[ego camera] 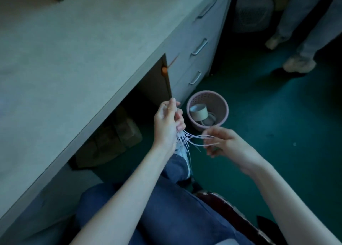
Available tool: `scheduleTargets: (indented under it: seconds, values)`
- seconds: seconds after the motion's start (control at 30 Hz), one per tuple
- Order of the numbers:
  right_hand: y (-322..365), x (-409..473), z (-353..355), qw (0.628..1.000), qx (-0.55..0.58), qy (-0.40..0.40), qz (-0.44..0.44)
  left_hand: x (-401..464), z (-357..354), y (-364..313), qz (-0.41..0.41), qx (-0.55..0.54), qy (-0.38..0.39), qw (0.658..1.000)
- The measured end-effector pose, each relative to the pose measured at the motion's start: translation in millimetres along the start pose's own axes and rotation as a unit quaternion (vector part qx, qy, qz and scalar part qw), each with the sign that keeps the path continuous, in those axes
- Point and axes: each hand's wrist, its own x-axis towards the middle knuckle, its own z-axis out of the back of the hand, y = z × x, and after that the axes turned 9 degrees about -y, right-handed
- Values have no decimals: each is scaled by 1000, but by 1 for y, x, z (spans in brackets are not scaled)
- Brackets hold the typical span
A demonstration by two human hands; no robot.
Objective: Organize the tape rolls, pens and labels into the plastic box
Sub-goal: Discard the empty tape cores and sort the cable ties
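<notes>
My left hand [167, 121] grips a bundle of thin white cable ties [187, 140] whose loose ends fan out to the right. My right hand [224, 142] pinches the tips of a few of those ties, fingers curled around them. Just beyond both hands a round pink perforated plastic basket [221, 104] stands on the green floor. Inside it lie a brown tape roll [199, 112] on its side and a paler roll [210, 121] beneath it. No pens or labels are in sight.
A pale desk [74, 50] fills the left, with a drawer unit [196, 48] at its right end. Cardboard boxes [114, 135] sit under the desk. Another person's legs and shoes [298, 63] stand at the upper right. My knees and a chair edge [231, 215] are below.
</notes>
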Motion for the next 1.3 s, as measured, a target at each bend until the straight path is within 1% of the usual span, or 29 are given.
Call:
scheduleTargets:
  seconds: [0.13,0.3,0.4,0.47,0.53,0.6,0.73,0.83,0.93,1.03,1.1,1.2,1.3]
  values:
    - [-13,31,8,993,116,-29,-20,43,-16,28,38,-2,-48,998]
    - [-30,85,21,975,206,-75,-35,95,-31,67,74,70,-92,991]
    - [-42,119,30,973,196,-109,-61,124,-40,89,108,61,-109,986]
    - [-51,140,36,972,194,-109,-80,143,-45,102,120,66,-119,983]
    - [-61,159,43,968,207,-104,-98,163,-50,119,123,88,-123,981]
    - [-74,179,51,963,221,-104,-117,185,-52,140,119,134,-125,976]
    - [-106,213,67,943,264,-136,-147,217,-55,179,114,245,-109,957]
    - [-127,233,80,914,318,-182,-176,232,-61,200,146,282,-78,945]
    - [-144,254,95,894,342,-214,-195,251,-70,217,182,310,-51,932]
    - [-156,268,104,882,338,-250,-211,266,-79,226,204,340,-37,917]
    - [-162,274,106,885,309,-272,-216,273,-83,228,214,365,-20,906]
    - [-171,283,106,884,292,-295,-216,286,-87,230,234,391,10,890]
    - [-175,288,106,872,294,-333,-204,296,-86,233,247,417,46,874]
